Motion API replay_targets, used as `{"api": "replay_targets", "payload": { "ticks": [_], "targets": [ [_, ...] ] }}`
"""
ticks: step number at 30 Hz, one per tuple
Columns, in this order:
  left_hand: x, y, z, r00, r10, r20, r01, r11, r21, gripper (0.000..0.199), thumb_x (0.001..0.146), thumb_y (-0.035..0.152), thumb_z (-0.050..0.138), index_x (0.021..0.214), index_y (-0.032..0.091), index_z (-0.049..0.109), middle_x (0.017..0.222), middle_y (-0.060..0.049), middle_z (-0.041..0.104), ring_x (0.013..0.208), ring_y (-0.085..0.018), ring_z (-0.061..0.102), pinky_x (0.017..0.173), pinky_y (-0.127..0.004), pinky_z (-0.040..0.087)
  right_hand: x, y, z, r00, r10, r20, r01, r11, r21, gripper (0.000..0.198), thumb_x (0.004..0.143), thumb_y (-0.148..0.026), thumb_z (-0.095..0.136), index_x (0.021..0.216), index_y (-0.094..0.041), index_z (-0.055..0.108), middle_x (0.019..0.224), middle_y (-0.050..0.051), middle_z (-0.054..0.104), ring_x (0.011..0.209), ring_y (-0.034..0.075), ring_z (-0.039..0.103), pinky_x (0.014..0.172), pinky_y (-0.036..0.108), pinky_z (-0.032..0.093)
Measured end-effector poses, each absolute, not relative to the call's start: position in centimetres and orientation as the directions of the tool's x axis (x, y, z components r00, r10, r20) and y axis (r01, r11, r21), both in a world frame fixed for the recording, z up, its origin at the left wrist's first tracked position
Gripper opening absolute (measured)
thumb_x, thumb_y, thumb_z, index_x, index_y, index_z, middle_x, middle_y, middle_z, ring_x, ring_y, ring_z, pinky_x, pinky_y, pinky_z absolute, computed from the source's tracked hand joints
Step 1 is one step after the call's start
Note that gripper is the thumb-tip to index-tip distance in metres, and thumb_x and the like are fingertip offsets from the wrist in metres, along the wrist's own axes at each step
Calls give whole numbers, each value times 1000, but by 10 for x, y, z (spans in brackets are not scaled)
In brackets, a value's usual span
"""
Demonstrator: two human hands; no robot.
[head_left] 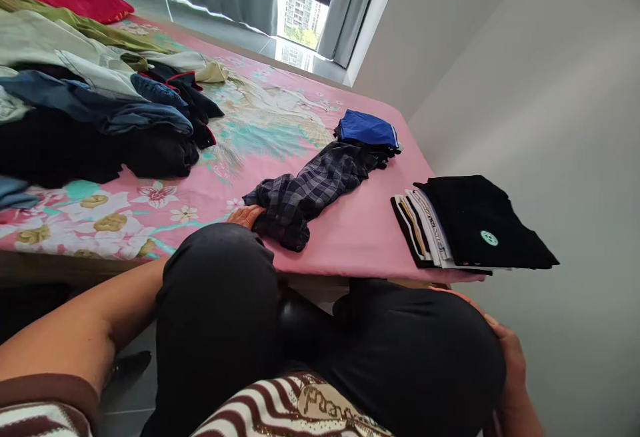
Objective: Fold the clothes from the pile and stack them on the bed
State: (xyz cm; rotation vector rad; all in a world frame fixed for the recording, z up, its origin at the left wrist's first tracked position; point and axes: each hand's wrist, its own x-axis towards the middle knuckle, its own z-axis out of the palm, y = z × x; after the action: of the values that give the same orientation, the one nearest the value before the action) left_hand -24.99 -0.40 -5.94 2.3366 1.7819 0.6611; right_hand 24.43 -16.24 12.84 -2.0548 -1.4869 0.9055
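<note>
Stretching toward two o'clock from the left hand (246, 216), whose grip I cannot tell, the plaid garment (323, 180) seems light and limp, best pinched at both ends; the right hand (507, 347) lies, fingers outstretched, around a knee (445, 350).

From the left hand (245, 216), floral sheet (255, 150) lies open toward 12 o'clock. The clothes heap (135, 117) blocks 10 o'clock, the plaid garment (325, 180) 2, and the left knee (217, 264) 6.
</note>
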Motion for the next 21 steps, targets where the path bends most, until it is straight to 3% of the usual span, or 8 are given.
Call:
{"api": "replay_targets", "payload": {
  "ticks": [3,5,7,9,12,15,18,21],
  "targets": [
    [-251,-7,-55,246,928,280,861,-342,376,63,72,33,47,132,15,44,133,-12,48,123,-26,41,107,-37,29,237,-135,121,62,951,-302,390,-302,-870,58,77,-56,26,117,-33,62,121,3,61,118,32,53,99,43,44],
    [-251,-9,-51,256,920,296,840,-364,403,58,74,30,44,130,13,46,131,-12,49,122,-25,42,107,-37,30,233,-109,120,-39,949,-313,372,-277,-886,52,80,-54,33,108,-26,66,120,7,61,118,32,51,104,44,38],
    [-251,-9,-45,245,926,287,823,-355,444,54,76,27,41,127,13,49,129,-11,52,121,-24,44,107,-37,31,224,-79,127,-199,920,-338,540,-185,-821,50,83,-55,36,101,-21,68,116,9,63,116,31,52,107,45,34],
    [-251,-4,-31,222,946,237,805,-315,502,49,77,26,39,123,13,53,124,-10,56,117,-23,48,105,-36,33,201,-51,144,-394,828,-399,699,-13,-715,50,84,-56,40,103,-19,67,112,10,64,111,29,55,103,43,36],
    [-248,13,8,155,983,98,770,-183,612,43,81,29,35,113,16,60,114,-7,63,108,-23,55,98,-34,40,141,-22,166,-573,688,-446,775,277,-568,51,83,-56,46,116,-21,63,112,10,64,102,26,59,90,35,44],
    [-238,30,67,76,997,-18,770,-47,636,38,82,31,33,98,21,66,99,-3,69,95,-22,60,86,-32,46,68,-4,165,-611,659,-439,790,474,-389,75,73,-66,54,130,-17,51,103,14,66,96,30,62,83,37,45],
    [-222,33,123,56,998,-25,813,-31,582,34,80,28,34,82,21,67,85,-2,69,83,-20,61,74,-29,46,11,14,149,-539,761,-361,841,466,-274,100,69,-82,41,136,-8,39,106,22,64,96,37,61,77,42,45],
    [-202,23,161,108,994,-3,842,-89,531,31,79,24,36,83,21,67,84,-2,68,82,-20,61,70,-28,46,-15,33,137,-449,857,-253,883,382,-272,90,74,-80,34,124,-7,47,106,23,63,97,37,61,75,41,46]
  ]
}}
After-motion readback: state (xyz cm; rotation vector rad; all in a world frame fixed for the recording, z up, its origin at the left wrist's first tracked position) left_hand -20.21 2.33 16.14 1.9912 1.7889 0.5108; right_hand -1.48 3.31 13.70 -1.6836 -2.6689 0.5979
